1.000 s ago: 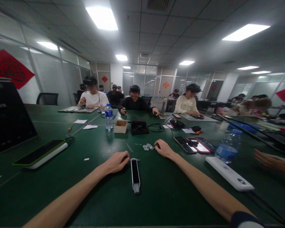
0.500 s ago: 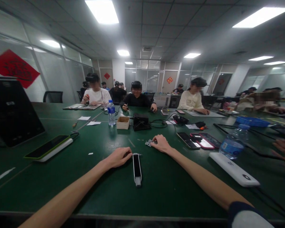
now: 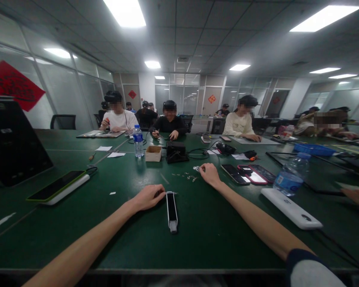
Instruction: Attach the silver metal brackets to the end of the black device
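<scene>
My left hand rests on the green table, its fingers closed at the upper end of a slim device with a dark face, a white rim and a grey tip towards me. A thin metal bit sticks out to the right of that end. Beyond and to the right, my right hand lies with fingers bent down over some small silvery metal pieces, partly hidden by the fingertips. Several loose metal pieces lie scattered just left of it.
A small open box, a water bottle and a black stand are ahead. Phones, a larger bottle and a white power bank lie right. At left are a green-edged phone and a dark screen. Co-workers sit opposite.
My right hand has moved right, taking some metal pieces along; the earlier cluster is now spread out on the table. My left hand and the slim device stay put.
</scene>
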Tool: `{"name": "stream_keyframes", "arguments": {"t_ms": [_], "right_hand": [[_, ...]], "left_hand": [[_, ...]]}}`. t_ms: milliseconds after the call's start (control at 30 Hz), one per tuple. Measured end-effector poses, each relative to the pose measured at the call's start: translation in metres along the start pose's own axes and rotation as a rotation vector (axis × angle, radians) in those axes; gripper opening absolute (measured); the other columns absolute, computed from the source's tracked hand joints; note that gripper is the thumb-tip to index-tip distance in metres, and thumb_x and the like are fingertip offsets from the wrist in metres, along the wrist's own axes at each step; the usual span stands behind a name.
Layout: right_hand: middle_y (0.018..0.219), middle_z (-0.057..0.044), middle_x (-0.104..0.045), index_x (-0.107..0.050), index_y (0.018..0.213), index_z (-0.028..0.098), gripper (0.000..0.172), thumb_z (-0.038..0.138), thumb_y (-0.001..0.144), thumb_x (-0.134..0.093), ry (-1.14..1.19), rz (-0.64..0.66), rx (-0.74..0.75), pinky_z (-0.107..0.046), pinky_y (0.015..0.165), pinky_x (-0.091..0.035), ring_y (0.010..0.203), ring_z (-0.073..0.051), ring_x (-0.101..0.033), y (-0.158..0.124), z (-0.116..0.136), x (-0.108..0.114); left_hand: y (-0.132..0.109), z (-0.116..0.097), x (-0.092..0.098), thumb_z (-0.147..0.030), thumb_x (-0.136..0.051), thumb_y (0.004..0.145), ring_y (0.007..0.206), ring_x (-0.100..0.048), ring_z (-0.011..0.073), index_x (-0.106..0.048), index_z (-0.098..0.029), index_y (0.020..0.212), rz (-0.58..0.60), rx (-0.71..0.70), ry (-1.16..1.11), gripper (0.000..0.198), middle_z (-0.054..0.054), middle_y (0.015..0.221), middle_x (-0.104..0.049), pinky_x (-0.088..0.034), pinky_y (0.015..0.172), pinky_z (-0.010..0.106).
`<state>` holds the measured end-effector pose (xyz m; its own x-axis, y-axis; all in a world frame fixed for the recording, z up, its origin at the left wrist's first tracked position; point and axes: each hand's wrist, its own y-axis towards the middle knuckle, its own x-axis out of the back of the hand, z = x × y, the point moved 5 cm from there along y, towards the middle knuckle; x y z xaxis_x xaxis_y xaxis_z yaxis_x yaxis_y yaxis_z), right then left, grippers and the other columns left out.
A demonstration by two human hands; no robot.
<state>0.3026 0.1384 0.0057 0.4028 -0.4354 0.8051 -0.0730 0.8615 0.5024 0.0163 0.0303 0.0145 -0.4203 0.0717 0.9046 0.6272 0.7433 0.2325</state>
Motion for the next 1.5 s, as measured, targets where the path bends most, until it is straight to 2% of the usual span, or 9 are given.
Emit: {"name": "stream_keyframes", "arguments": {"t_ms": [133,267,433,567,667,967,1233,1367,1500], "right_hand": [[0.089,-0.015,-0.067,-0.070,0.085,0.012,0.025,0.028,0.088,-0.052,-0.115,0.093,-0.150,-0.031,0.072,-0.040,0.087,-0.025,-0.057,0.000,-0.023,-0.005],[0.090,-0.013,-0.068,-0.071,0.089,0.014,0.028,0.034,0.089,-0.050,-0.189,0.177,-0.192,-0.029,0.075,-0.042,0.092,-0.024,-0.058,-0.002,-0.023,-0.007],[0.106,-0.014,-0.064,-0.066,0.104,0.014,0.030,0.035,0.087,-0.054,-0.265,0.149,0.000,-0.031,0.083,-0.042,0.101,-0.025,-0.055,0.006,0.009,0.006],[0.105,-0.009,-0.067,-0.067,0.105,0.019,0.024,0.029,0.087,-0.054,-0.181,0.401,0.230,-0.026,0.083,-0.043,0.098,-0.020,-0.059,0.014,0.041,-0.004],[0.099,-0.008,-0.070,-0.071,0.097,0.020,0.018,0.025,0.085,-0.059,-0.187,0.535,0.228,-0.023,0.076,-0.045,0.091,-0.019,-0.063,0.017,0.050,-0.015],[0.105,-0.006,-0.070,-0.072,0.102,0.023,0.023,0.016,0.084,-0.058,-0.184,0.586,0.261,-0.022,0.080,-0.045,0.098,-0.019,-0.064,0.014,0.058,-0.020],[0.097,-0.017,-0.069,-0.072,0.091,0.012,0.019,0.019,0.084,-0.055,-0.241,0.616,0.175,-0.029,0.077,-0.047,0.092,-0.025,-0.065,0.014,0.064,-0.027],[0.087,-0.013,-0.070,-0.072,0.080,0.014,0.016,0.023,0.082,-0.058,-0.211,0.671,0.135,-0.025,0.070,-0.046,0.083,-0.022,-0.066,0.013,0.060,-0.030],[0.091,-0.008,-0.071,-0.069,0.087,0.016,0.012,0.021,0.080,-0.061,-0.141,0.683,0.108,-0.021,0.068,-0.045,0.085,-0.018,-0.066,0.013,0.058,-0.027]], "left_hand": [[0.000,0.000,0.000,-0.036,-0.044,0.094,0.068,-0.057,0.0162,-0.059,-0.017,0.094,0.006,-0.003,0.004,0.024,0.003,0.078,-0.062,-0.041,0.061,0.025],[0.000,-0.001,0.000,-0.036,-0.045,0.094,0.067,-0.057,0.0169,-0.059,-0.017,0.094,0.006,-0.001,0.032,0.023,0.003,0.076,-0.062,-0.041,0.061,0.026],[0.000,-0.002,0.000,-0.032,-0.047,0.091,0.067,-0.058,0.0167,-0.059,-0.018,0.094,0.006,-0.010,0.016,0.018,0.002,0.076,-0.062,-0.041,0.061,0.026],[-0.001,0.001,-0.001,-0.030,-0.047,0.090,0.068,-0.058,0.0163,-0.059,-0.018,0.094,-0.010,-0.008,0.028,0.016,0.002,0.077,-0.063,-0.041,0.061,0.026],[-0.002,0.004,-0.003,-0.029,-0.047,0.090,0.069,-0.058,0.0158,-0.058,-0.018,0.095,-0.008,-0.005,0.033,0.016,0.002,0.079,-0.063,-0.041,0.062,0.025],[-0.001,0.000,-0.001,-0.026,-0.048,0.089,0.068,-0.058,0.0161,-0.059,-0.018,0.094,0.008,-0.013,0.041,0.014,0.002,0.078,-0.063,-0.041,0.062,0.025],[-0.001,-0.002,0.000,-0.026,-0.048,0.089,0.069,-0.058,0.0166,-0.058,-0.019,0.093,0.013,-0.009,0.044,0.014,0.002,0.078,-0.063,-0.042,0.063,0.025],[-0.001,-0.003,0.000,-0.026,-0.048,0.089,0.071,-0.059,0.0170,-0.058,-0.018,0.094,0.014,-0.017,0.032,0.014,0.003,0.079,-0.064,-0.043,0.064,0.026],[-0.001,-0.002,-0.001,-0.025,-0.048,0.089,0.072,-0.059,0.0167,-0.058,-0.018,0.095,0.035,-0.011,0.038,0.014,0.003,0.082,-0.064,-0.044,0.065,0.026]]}}
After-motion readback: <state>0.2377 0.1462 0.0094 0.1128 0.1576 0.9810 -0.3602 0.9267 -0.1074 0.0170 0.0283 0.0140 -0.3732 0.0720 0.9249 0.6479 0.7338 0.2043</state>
